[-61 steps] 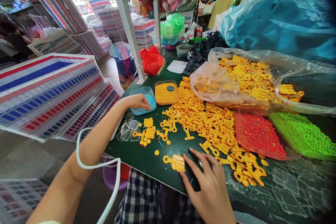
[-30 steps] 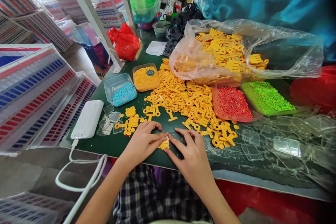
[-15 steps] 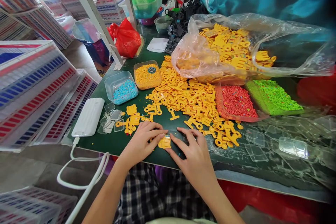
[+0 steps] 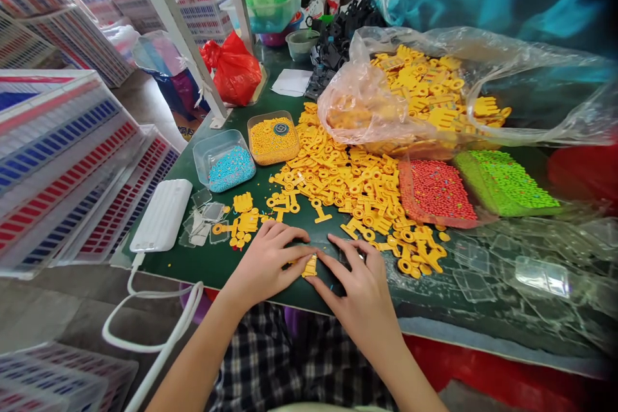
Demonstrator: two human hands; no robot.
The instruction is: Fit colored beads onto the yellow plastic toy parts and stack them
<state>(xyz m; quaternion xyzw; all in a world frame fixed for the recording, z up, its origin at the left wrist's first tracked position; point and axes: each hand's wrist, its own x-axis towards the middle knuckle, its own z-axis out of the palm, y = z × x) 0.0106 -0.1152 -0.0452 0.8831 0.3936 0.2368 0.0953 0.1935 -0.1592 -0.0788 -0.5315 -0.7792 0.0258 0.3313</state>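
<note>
Small hand-assembly workshop, work-floor kind. Long green-topped counter (image 4: 207, 270) heaped with loose yellow plastic parts (image 4: 347, 190), more in clear plastic bag (image 4: 415, 100). Blue beads (image 4: 232, 168) and orange beads (image 4: 273, 140) in clear tubs; red beads (image 4: 437, 192) and green beads (image 4: 505, 183) spread in flat trays. Clear plastic pieces (image 4: 483, 264) scattered at counter's right end. White crates (image 4: 62, 161) with red and blue rows stacked past counter's left edge, above grey concrete floor (image 4: 33, 315).

Head-worn view, facing down, close overhead
</note>
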